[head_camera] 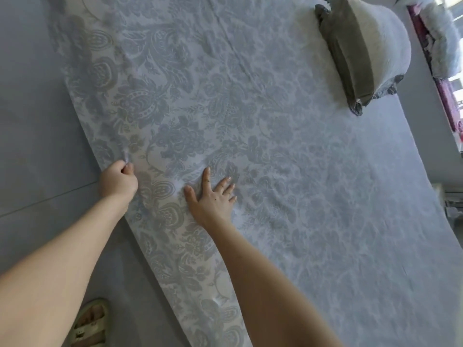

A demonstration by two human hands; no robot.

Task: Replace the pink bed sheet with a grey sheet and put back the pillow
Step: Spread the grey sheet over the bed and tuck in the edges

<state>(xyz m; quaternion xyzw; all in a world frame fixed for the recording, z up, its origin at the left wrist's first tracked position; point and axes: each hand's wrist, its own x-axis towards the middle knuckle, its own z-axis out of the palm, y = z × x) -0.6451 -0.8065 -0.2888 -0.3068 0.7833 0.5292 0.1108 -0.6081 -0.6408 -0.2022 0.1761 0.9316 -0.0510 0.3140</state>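
Grey floral sheet [250, 121] spread flat over bed, pillow [363, 51] at far corner

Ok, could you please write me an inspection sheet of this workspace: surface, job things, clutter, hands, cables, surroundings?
Surface: grey flowered sheet spread flat with light wrinkles; its near edge hangs down.
Job's things: pillow lies on the sheet at the far corner; the pink strip by the window is too blurred to identify.
Clutter: pale bundle beside the window.
Hands: left hand pinches the sheet near its edge; right hand presses flat on the sheet, fingers spread.
Cables: nothing seen.
Surroundings: grey floor; a foot in a sandal stands on it.
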